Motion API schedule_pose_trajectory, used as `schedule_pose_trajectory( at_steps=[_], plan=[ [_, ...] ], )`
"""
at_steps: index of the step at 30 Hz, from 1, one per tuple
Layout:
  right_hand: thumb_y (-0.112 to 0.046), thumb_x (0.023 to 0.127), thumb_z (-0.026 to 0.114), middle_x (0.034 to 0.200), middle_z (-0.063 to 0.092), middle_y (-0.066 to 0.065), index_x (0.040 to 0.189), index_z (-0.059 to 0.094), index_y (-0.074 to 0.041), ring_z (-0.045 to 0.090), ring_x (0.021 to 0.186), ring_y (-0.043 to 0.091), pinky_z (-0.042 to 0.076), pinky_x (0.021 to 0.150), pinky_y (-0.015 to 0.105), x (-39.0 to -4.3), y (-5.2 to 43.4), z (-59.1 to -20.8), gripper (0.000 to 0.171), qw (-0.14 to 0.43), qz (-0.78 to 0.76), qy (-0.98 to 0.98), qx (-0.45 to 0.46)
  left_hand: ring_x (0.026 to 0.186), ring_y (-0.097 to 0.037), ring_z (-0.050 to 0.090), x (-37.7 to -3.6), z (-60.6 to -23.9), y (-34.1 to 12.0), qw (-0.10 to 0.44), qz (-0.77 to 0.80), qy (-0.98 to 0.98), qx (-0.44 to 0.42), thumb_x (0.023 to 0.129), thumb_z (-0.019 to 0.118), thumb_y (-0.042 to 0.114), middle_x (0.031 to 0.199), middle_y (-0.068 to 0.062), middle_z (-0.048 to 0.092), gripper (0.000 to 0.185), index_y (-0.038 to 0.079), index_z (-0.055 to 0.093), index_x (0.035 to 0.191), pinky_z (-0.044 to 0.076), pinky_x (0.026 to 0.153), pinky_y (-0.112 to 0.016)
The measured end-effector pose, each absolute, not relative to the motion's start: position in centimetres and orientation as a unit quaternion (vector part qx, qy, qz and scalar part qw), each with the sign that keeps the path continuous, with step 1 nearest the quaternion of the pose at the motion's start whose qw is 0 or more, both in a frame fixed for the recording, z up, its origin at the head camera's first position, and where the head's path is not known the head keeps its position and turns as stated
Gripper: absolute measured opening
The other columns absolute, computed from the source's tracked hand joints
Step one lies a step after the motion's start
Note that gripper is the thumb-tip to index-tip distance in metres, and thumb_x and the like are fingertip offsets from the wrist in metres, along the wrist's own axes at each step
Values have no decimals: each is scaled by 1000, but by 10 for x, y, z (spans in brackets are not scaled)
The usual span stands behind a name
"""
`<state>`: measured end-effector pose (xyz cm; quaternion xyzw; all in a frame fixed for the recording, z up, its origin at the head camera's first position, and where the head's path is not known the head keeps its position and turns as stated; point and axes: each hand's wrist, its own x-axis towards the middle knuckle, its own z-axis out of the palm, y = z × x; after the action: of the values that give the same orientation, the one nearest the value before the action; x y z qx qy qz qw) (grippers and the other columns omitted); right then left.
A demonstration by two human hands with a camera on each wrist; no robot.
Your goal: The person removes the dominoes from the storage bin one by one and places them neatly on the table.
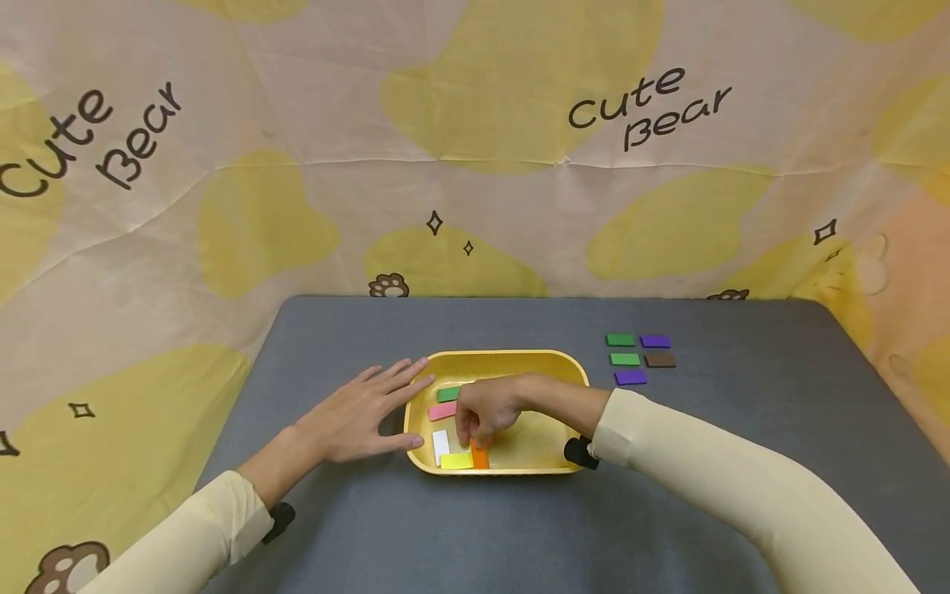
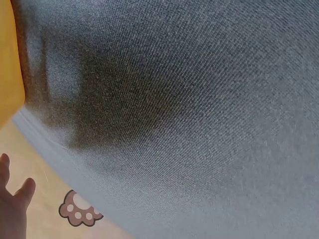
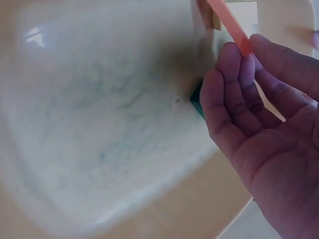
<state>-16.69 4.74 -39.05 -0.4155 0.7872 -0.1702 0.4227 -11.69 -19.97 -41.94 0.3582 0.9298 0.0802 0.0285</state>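
Observation:
A yellow tray (image 1: 538, 445) stands on the table. Inside it, my right hand (image 1: 488, 408) pinches a thin orange domino-like block (image 1: 481, 458) between thumb and fingertips; the same orange block (image 3: 234, 29) shows in the right wrist view. A yellow block (image 1: 456, 461) and a white block (image 1: 441, 445) lie beside it near the front left. Farther back in the tray are a pink block (image 1: 442, 411) and a green block (image 1: 449, 394), partly hidden by the right hand. My left hand (image 1: 367, 412) is spread, its fingertips at the tray's left rim.
Right of the tray, on the grey tabletop (image 1: 334, 330), lies a small group of blocks: a green block (image 1: 620, 340), a purple block (image 1: 656, 341), a brown block (image 1: 660, 360) and others. A patterned cloth (image 1: 475, 124) hangs behind the table.

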Motion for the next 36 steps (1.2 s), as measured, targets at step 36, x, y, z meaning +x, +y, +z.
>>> schedule_pose_trajectory(
  at_steps=[36],
  plan=[
    [3, 87, 68, 80, 62, -3, 89, 70, -9, 56, 73, 13, 49, 67, 25, -172, 152, -334, 13, 340, -225, 817, -408, 150, -26, 23, -115, -418, -198, 32, 77, 930, 357, 91, 49, 71, 165, 3, 18, 87, 22, 28, 159, 26, 114, -59]
  ],
)
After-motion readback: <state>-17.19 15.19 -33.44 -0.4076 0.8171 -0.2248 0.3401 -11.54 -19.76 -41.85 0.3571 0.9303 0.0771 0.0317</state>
